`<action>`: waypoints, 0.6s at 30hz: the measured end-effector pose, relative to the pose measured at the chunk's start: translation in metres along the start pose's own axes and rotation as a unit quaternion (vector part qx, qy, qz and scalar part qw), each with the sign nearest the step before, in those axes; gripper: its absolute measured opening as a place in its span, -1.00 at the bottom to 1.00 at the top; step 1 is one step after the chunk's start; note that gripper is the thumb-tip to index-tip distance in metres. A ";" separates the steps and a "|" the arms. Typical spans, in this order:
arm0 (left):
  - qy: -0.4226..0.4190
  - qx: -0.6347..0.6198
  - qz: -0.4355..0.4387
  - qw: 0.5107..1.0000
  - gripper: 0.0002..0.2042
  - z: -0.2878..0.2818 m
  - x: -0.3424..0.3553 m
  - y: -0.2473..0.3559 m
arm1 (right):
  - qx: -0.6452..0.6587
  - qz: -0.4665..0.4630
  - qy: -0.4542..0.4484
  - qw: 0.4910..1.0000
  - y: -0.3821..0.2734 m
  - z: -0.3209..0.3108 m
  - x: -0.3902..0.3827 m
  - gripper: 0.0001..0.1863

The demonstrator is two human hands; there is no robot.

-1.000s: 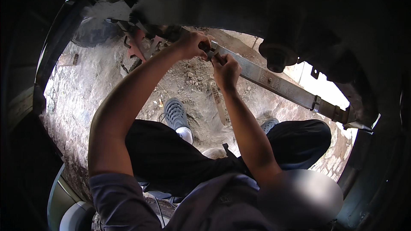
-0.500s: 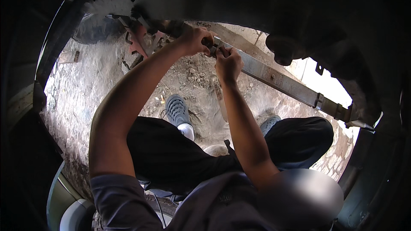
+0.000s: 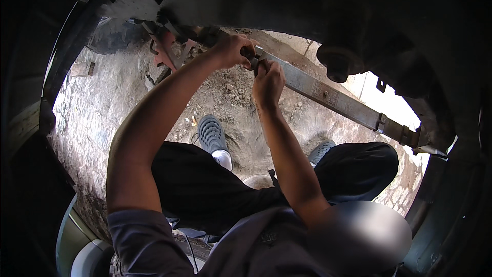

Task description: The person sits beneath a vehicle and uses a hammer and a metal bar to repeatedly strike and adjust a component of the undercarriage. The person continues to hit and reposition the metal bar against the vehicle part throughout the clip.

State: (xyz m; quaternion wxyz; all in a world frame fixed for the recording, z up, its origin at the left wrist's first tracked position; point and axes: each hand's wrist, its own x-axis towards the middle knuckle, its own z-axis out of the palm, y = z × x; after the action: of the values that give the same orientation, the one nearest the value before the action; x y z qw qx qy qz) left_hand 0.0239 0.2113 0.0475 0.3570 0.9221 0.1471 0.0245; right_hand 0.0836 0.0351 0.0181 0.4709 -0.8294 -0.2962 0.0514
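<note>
While gritty, uneven ground (image 3: 118, 102) spreads beneath a dark vehicle underside (image 3: 246, 5), a long grey metal bar (image 3: 320, 91) slants between them. Near its left end, the left hand (image 3: 234, 53) has its fingers curled; the right hand (image 3: 269, 83) bunches its own just beside. Whether either clamps anything, I cannot tell. Leftward sits a red metal stand (image 3: 165, 54).
</note>
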 end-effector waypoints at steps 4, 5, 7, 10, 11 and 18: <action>0.010 0.012 0.029 0.999 -0.61 0.001 0.002 -0.002 | -0.011 0.014 0.012 1.000 0.000 0.003 0.007 -0.78; 0.005 0.006 0.021 1.000 -0.61 0.001 0.001 -0.002 | 0.000 0.034 0.010 0.999 -0.003 0.003 0.007 -0.78; -0.006 -0.004 0.008 1.000 -0.61 0.000 0.000 -0.001 | 0.015 0.056 0.011 0.998 -0.002 0.004 0.006 -0.78; 0.015 0.017 0.018 1.000 -0.61 0.003 -0.001 0.003 | 0.032 0.058 0.021 0.998 0.003 0.006 0.010 -0.78; 0.017 0.014 0.022 1.000 -0.60 0.003 -0.002 0.003 | 0.035 0.053 0.026 0.998 0.006 0.007 0.013 -0.78; 0.018 0.024 0.006 1.000 -0.59 0.005 -0.004 0.001 | 0.035 0.067 0.012 0.997 0.013 0.012 0.012 -0.77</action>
State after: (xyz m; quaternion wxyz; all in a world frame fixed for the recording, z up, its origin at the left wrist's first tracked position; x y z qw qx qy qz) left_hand 0.0214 0.2066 0.0449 0.3316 0.9308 0.1490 0.0396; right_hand 0.0943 0.0455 0.0034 0.4988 -0.8309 -0.2324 0.0828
